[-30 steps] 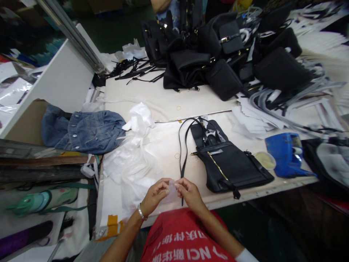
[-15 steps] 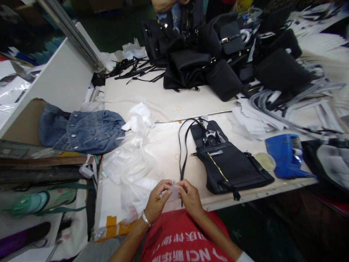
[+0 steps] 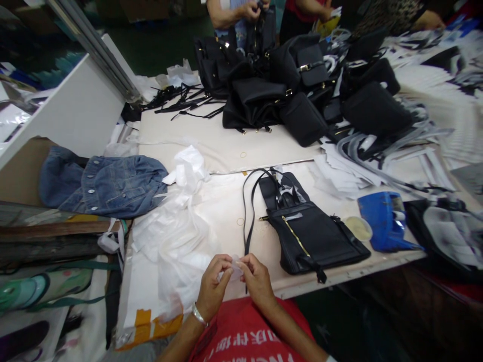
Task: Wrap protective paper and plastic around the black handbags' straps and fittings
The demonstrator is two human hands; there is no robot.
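My left hand [image 3: 214, 284] and my right hand [image 3: 257, 280] meet over the table's front edge, thumbs and fingers pinched. Between them is a small translucent piece of thin sheet [image 3: 236, 271], gripped from both sides; whether it is plastic or tissue I cannot tell. Just right of my hands lies a black backpack [image 3: 320, 236] with a gold zipper, its flap folded back. Its thin black straps [image 3: 246, 211] loop toward my right hand. Left of my hands spreads a heap of crumpled white tissue paper [image 3: 184, 241].
A denim garment [image 3: 113, 185] lies at the left. To the right stand a round shallow tub [image 3: 358, 229] and a blue plastic container [image 3: 383, 221]. Black bags [image 3: 260, 100] pile up at the back, beside paper sheets [image 3: 339, 176]. Co-workers' hands [image 3: 252, 10] show beyond the pile.
The view has tilted up and shifted slightly right, so more of the people at the back shows. My hands keep pinching the translucent sheet, with small finger movements.
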